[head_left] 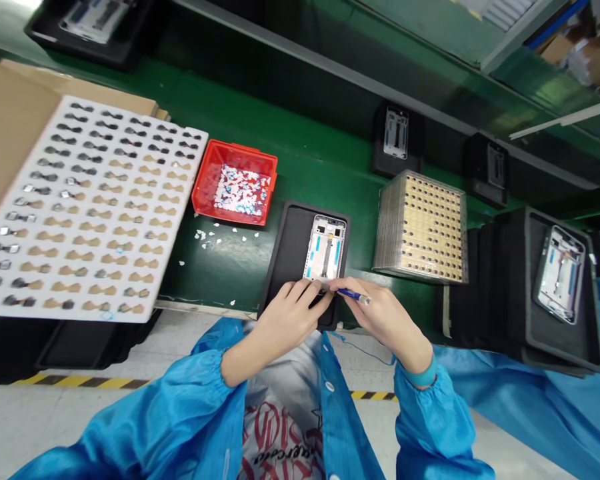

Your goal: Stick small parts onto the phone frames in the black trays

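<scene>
A phone frame (330,248) with blue strips and a dark ribbon down its middle lies in a black foam tray (293,243). My left hand (293,313) is closed over the frame's lower end, fingers bent and pressed against its edge; the exact contact is hidden. Pinched in my right hand (383,313) is a slim blue pen-like tool (353,295), its tip meeting the same lower end beside my left fingers.
Left stands a white foam sheet (93,213) of small parts, with a red bin (235,150) of white bits nearby. Loose bits dot the green bench (215,257). Right are stacked clear trays (423,227) and black trays (520,280) holding another frame (560,275). A person's blue sleeve (525,400) shows there.
</scene>
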`<move>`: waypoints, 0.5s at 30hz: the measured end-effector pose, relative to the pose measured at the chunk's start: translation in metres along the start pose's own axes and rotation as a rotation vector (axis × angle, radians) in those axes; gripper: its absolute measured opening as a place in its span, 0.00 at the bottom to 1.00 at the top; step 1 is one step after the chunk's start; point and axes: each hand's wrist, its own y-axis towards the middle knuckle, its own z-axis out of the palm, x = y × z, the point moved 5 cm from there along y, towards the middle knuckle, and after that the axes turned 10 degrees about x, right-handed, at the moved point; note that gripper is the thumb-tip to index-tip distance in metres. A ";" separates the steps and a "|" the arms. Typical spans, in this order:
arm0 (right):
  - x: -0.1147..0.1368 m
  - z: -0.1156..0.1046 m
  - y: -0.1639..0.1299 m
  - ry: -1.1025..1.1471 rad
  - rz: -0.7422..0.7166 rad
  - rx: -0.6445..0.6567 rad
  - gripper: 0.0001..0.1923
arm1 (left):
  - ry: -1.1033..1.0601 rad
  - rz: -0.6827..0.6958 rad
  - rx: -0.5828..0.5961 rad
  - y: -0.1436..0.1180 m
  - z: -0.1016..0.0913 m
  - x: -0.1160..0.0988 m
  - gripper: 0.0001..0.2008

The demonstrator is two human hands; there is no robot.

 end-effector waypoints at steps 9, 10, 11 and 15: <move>-0.017 0.002 0.004 0.230 0.050 -0.272 0.09 | -0.199 -0.008 -0.015 0.003 -0.003 0.007 0.21; -0.019 0.003 0.003 0.262 0.079 -0.335 0.08 | -0.251 -0.023 -0.011 0.003 -0.003 0.009 0.21; -0.021 0.005 0.001 0.291 0.106 -0.384 0.08 | -0.305 -0.040 -0.003 0.003 -0.002 0.012 0.21; -0.023 0.015 -0.001 0.376 0.177 -0.448 0.08 | -0.414 -0.067 0.008 0.002 0.000 0.017 0.21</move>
